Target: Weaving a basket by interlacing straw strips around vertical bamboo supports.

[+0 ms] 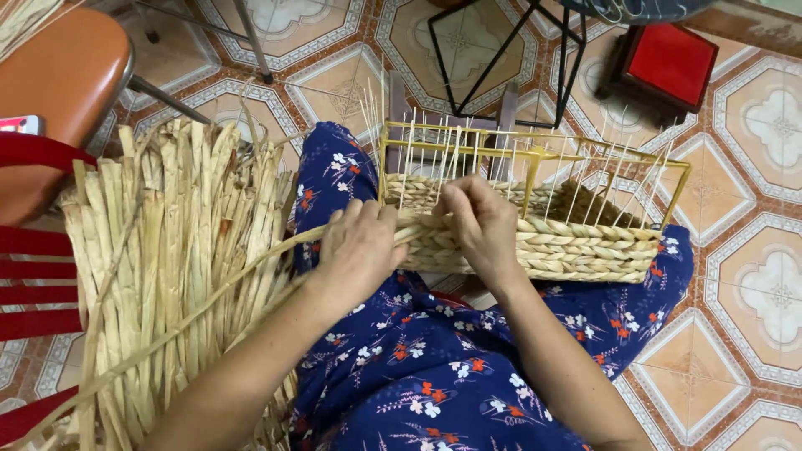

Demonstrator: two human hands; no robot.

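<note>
I sit with a half-woven basket (543, 246) resting on my lap, over my blue flowered trousers (418, 367). A yellow wire frame (535, 146) rises from its rim, with thin pale upright spokes (418, 159) standing inside it.

My left hand (357, 250) sits at the basket's left end, fingers curled around a long dried fibre strand (209, 292) that trails away toward my lower left. My right hand (483, 224) presses on the top woven row near the middle, fingers bent down among the spokes; I cannot tell whether they pinch the strand or only hold the weave in place.

A risk, as I judge it: pulling the strand too hard could snap the dry fibre or bend a spoke, and slack grip from the left hand could leave the row loose and uneven.

A big bundle of dried fibre (175, 267) lies on the tiled floor (735, 250) just beside my left knee.
</note>
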